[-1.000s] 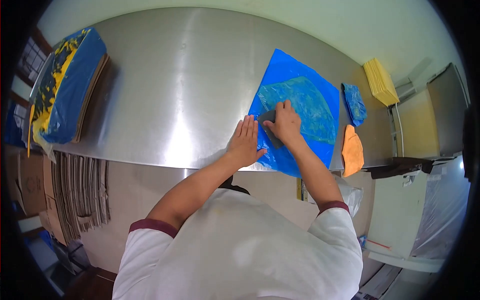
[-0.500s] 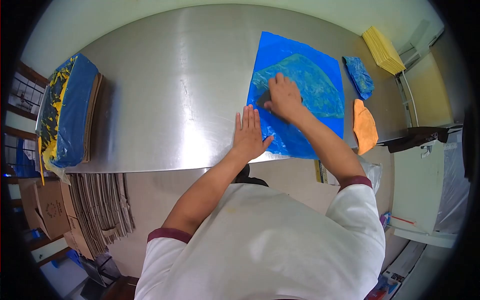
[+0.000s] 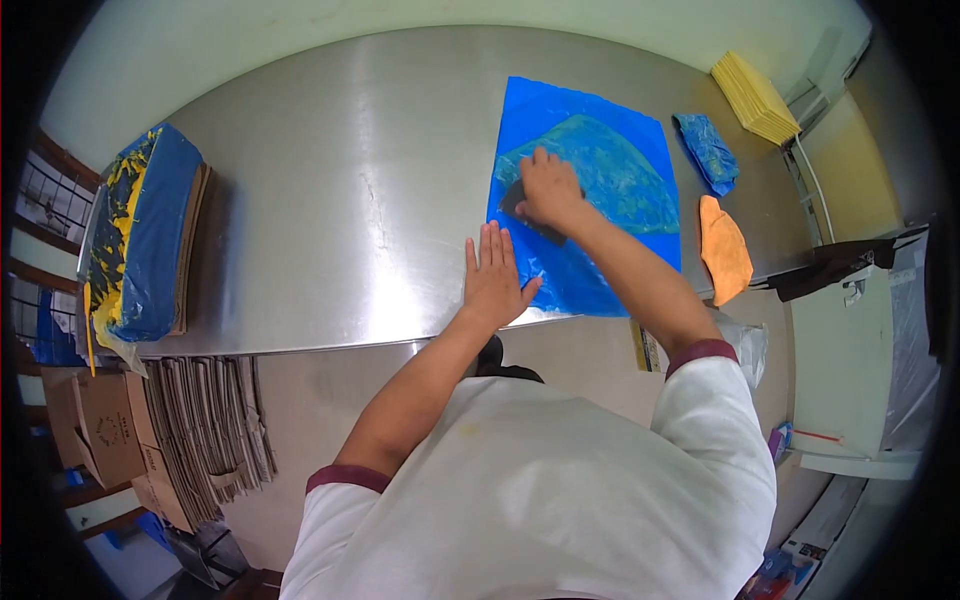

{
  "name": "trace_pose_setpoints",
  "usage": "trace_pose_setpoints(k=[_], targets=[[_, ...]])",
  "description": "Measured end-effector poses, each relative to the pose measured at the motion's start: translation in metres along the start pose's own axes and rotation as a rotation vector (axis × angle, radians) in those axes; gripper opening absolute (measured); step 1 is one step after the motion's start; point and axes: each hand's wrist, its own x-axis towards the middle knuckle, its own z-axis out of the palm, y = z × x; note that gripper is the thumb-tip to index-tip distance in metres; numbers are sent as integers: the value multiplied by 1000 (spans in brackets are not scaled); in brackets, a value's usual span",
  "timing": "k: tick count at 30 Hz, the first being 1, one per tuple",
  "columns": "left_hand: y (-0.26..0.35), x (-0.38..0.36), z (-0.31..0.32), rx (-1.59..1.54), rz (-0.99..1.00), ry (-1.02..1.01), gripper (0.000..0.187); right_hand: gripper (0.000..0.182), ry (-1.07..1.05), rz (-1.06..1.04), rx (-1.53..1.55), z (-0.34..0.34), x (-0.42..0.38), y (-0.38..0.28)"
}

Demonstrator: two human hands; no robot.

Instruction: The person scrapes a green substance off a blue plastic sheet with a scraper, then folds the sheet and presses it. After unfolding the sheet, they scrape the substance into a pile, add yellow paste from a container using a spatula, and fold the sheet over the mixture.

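Note:
A bright blue plastic sheet (image 3: 540,105) lies on the steel table, near its front edge. A translucent, green-tinted, wrinkled layer (image 3: 630,185) spreads in a rounded shape over its middle. My right hand (image 3: 552,190) is closed on a dark flat scraper (image 3: 546,232), whose blade rests on the left part of that layer. Palm down, my left hand (image 3: 492,280) lies with fingers stretched out at the sheet's lower left edge, the thumb on the plastic. The scraper's upper part is hidden under my right fingers.
Right of the sheet lie a folded blue packet (image 3: 708,152), an orange cloth-like piece (image 3: 725,250) and a yellow stack (image 3: 757,98). A blue-lined box with yellow smears (image 3: 160,235) stands on the table's left end. Flattened cardboard (image 3: 210,425) stands below it.
The right hand and scraper have shifted slightly left across the sheet, and more of the blade shows. My left hand stays pressed flat. The whole view has moved a little with my head.

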Motion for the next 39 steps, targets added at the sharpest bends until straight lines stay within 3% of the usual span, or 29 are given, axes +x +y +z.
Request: trace_pose_setpoints(k=[7, 13, 16, 17, 20, 21, 23, 26, 31, 35, 39], targets=[[2, -2, 0, 1, -7, -16, 98, 45, 140, 105, -61, 13, 35, 15], [12, -18, -10, 39, -56, -70, 96, 36, 50, 37, 320, -47, -33, 60], [35, -34, -26, 49, 130, -80, 93, 36, 40, -17, 327, -75, -90, 45], [38, -34, -10, 20, 269, 52, 84, 37, 8, -71, 255, -65, -107, 35], [33, -28, 17, -114, 459, -98, 74, 41, -226, -133, 114, -27, -144, -5], [24, -31, 35, -49, 515, 11, 68, 41, -132, -116, 171, -14, -156, -12], [20, -28, 24, -42, 540, -66, 68, 41, 53, -87, 281, 8, -170, -21], [15, -34, 28, -42, 597, -80, 64, 41, -119, 26, 279, 7, -166, -27], [19, -31, 10, -65, 594, -171, 62, 39, 56, 102, 220, 28, -156, -27], [24, -30, 5, -50, 592, -117, 65, 28, 149, 172, 176, 38, -122, 6], [24, -33, 5, -88, 599, -78, 64, 25, 81, 165, 164, 30, -125, 13]])
